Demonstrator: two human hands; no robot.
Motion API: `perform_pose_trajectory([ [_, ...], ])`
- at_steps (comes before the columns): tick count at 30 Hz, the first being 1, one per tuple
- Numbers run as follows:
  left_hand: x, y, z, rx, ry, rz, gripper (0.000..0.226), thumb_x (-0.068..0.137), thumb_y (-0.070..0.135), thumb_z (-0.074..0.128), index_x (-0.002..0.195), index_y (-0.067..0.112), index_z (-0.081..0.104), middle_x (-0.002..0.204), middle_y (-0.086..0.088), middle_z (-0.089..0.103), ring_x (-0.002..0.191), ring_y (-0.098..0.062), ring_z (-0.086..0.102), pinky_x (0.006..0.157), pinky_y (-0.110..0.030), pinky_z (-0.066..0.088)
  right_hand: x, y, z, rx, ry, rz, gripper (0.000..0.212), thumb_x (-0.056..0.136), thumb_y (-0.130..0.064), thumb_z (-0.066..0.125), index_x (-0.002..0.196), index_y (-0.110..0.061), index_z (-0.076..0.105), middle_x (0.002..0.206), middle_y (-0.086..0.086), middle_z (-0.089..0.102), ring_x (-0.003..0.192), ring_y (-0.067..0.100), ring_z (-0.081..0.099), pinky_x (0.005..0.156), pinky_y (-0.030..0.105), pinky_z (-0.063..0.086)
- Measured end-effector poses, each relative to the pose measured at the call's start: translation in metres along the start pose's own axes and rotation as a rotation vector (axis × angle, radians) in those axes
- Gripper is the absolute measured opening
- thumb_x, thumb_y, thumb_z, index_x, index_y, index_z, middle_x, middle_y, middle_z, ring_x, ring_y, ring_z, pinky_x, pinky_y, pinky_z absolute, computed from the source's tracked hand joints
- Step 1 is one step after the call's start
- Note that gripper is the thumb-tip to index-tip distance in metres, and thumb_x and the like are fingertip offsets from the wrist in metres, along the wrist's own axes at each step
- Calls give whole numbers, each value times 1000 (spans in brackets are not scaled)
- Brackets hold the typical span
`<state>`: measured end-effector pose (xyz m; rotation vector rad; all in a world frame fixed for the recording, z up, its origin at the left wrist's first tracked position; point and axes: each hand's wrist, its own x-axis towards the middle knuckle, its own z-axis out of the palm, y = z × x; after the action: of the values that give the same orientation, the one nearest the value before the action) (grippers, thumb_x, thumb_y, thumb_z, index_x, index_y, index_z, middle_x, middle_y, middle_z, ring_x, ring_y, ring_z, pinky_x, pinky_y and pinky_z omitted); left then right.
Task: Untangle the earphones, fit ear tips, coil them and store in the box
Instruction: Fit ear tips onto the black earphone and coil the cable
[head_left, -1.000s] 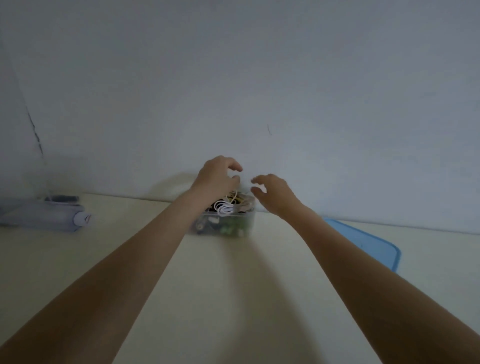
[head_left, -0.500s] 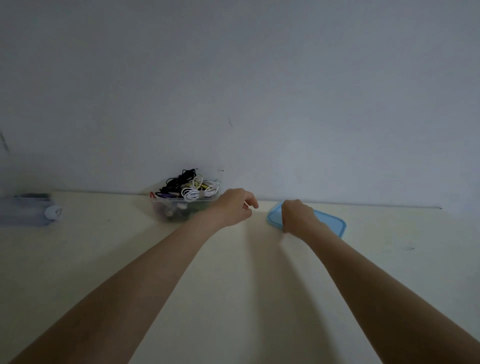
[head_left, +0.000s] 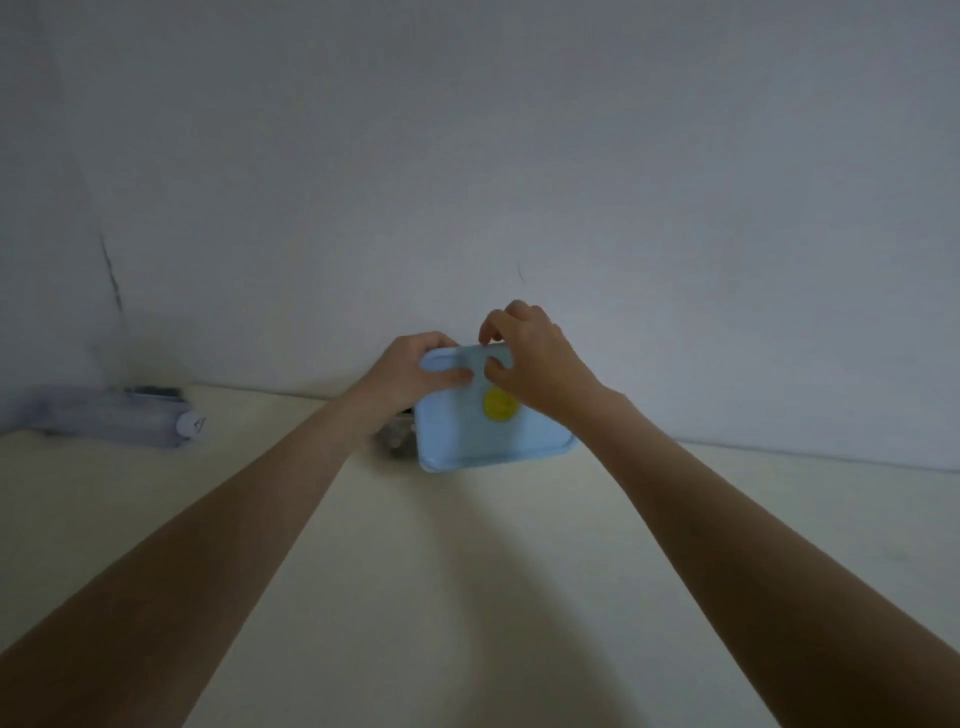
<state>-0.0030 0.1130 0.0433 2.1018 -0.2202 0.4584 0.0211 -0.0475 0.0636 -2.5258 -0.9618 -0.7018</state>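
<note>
A light blue lid (head_left: 467, 431) with a round yellow mark (head_left: 500, 404) is held tilted over the clear box (head_left: 396, 440), which stands by the wall at the back of the table. Only a sliver of the box shows at the lid's left edge; the earphones inside are hidden. My left hand (head_left: 410, 375) grips the lid's far left corner, thumb lying on its top. My right hand (head_left: 530, 358) pinches the lid's far edge from above, fingers curled over it.
A pale cream table (head_left: 415, 597) runs to a grey wall. At the far left lies a greyish flat case (head_left: 104, 418) with a white round tag, a dark object behind it. A dark crack marks the wall at left.
My right hand picked the blue lid up from the table at right and carried it left over the box. My left hand rose from beside the box to grip the lid's corner.
</note>
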Motion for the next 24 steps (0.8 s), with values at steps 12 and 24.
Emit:
perform_pose_trajectory([
  [12,76,-59,-57,-104,-120,-386,13,83,17,69,91,11,61,86,-6,63,76,-18,60,63,-23,51,32,28,91,-170,-190,-103,55,96,-50,16,148,-30,17,157,-3,11,145,19,4,115,41,0],
  [24,74,-85,-4,880,-196,-128,35,98,15,35,130,14,51,130,-11,54,113,-29,52,94,-36,42,58,6,107,-152,-426,194,40,100,-35,24,129,-20,48,128,11,44,122,32,36,100,47,29],
])
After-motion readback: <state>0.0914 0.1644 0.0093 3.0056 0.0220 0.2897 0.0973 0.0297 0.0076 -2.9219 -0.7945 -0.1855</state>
